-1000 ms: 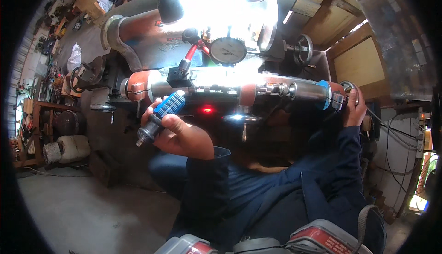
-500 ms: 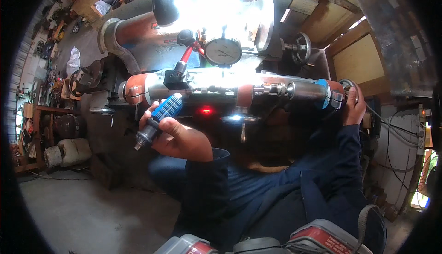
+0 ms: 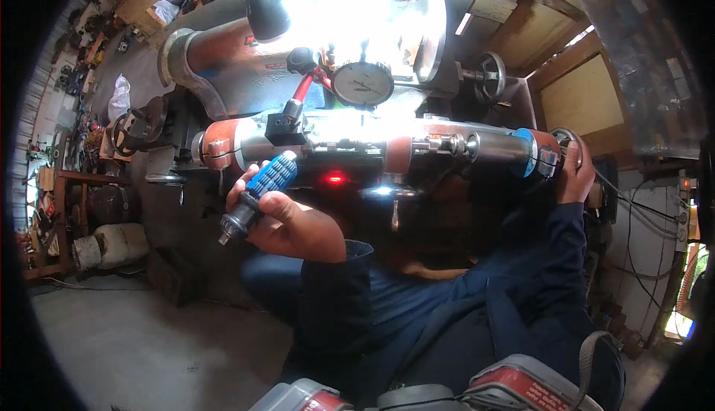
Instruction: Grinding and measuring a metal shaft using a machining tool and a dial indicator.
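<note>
White glare (image 3: 342,1) washes out the top centre of the machine (image 3: 500,150), the lower part of the handwheel (image 3: 564,132) is covered by the right hand (image 3: 575,178), and with its fingertips obscured it cannot be determined whether that grip is closed on the rim. The left hand (image 3: 299,226) has its grip closed round the middle of the blue tool (image 3: 271,177), thumb in front, fingers partly hidden behind; the blue end projects up and right, near the black block (image 3: 286,129), the metal end down and left.
</note>
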Action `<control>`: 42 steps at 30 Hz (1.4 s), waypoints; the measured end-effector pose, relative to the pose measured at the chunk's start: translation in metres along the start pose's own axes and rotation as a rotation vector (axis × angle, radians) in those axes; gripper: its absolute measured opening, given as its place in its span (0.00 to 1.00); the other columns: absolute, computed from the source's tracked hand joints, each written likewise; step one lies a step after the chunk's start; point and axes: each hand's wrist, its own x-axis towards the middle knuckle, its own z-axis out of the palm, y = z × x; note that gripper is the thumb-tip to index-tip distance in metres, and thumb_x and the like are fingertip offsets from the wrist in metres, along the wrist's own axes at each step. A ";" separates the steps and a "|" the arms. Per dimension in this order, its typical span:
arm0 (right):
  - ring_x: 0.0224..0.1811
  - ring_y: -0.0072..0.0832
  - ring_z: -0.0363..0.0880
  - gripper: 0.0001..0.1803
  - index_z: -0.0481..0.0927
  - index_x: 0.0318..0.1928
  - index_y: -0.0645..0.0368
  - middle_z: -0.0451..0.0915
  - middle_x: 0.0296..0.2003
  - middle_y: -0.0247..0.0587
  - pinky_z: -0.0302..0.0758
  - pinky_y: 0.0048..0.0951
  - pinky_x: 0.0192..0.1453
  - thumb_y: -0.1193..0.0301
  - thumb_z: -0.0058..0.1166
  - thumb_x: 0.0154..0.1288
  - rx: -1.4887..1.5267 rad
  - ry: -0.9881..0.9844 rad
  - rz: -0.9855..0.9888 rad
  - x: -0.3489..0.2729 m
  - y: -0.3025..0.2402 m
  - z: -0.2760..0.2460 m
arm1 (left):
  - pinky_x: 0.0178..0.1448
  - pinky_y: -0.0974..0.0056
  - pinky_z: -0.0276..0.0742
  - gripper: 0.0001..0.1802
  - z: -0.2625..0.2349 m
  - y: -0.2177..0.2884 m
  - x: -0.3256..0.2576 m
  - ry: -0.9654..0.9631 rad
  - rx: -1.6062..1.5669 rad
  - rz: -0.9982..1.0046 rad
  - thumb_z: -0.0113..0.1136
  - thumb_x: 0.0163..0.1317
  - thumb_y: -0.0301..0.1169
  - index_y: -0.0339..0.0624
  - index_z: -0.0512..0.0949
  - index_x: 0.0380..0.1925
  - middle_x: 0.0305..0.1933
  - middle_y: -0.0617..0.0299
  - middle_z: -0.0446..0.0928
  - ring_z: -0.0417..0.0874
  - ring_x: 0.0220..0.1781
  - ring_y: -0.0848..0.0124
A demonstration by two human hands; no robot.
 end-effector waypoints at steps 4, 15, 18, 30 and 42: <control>0.52 0.38 0.80 0.19 0.79 0.53 0.65 0.82 0.48 0.50 0.73 0.33 0.59 0.63 0.46 0.72 -0.015 0.010 0.018 -0.001 -0.003 0.000 | 0.63 0.56 0.69 0.30 0.000 0.002 -0.001 -0.009 0.012 0.003 0.56 0.68 0.50 0.31 0.68 0.52 0.48 0.52 0.74 0.76 0.53 0.62; 0.52 0.38 0.80 0.20 0.79 0.53 0.65 0.82 0.48 0.50 0.72 0.33 0.59 0.62 0.46 0.73 -0.002 0.026 -0.001 -0.001 0.000 0.002 | 0.57 0.59 0.74 0.25 0.008 -0.006 -0.025 -0.264 -0.134 0.008 0.63 0.64 0.42 0.34 0.69 0.50 0.48 0.53 0.72 0.76 0.51 0.62; 0.51 0.37 0.80 0.20 0.79 0.53 0.65 0.82 0.48 0.50 0.73 0.33 0.58 0.62 0.46 0.73 -0.004 0.030 0.014 -0.003 0.001 0.002 | 0.57 0.61 0.75 0.25 0.009 -0.004 -0.033 -0.343 -0.095 -0.038 0.65 0.62 0.42 0.34 0.70 0.49 0.46 0.54 0.74 0.77 0.51 0.64; 0.52 0.39 0.81 0.26 0.77 0.56 0.66 0.82 0.48 0.53 0.73 0.35 0.58 0.56 0.43 0.72 0.160 0.130 -0.004 -0.017 -0.007 0.009 | 0.56 0.66 0.73 0.19 0.014 -0.003 -0.045 -0.491 0.065 0.049 0.63 0.65 0.37 0.31 0.74 0.46 0.47 0.57 0.72 0.77 0.50 0.68; 0.55 0.40 0.79 0.28 0.75 0.58 0.68 0.80 0.52 0.56 0.72 0.36 0.61 0.56 0.42 0.73 0.121 0.063 -0.028 -0.019 -0.010 0.007 | 0.52 0.62 0.74 0.18 0.013 0.009 -0.047 -0.540 0.211 0.223 0.65 0.59 0.31 0.35 0.75 0.46 0.45 0.53 0.76 0.80 0.46 0.58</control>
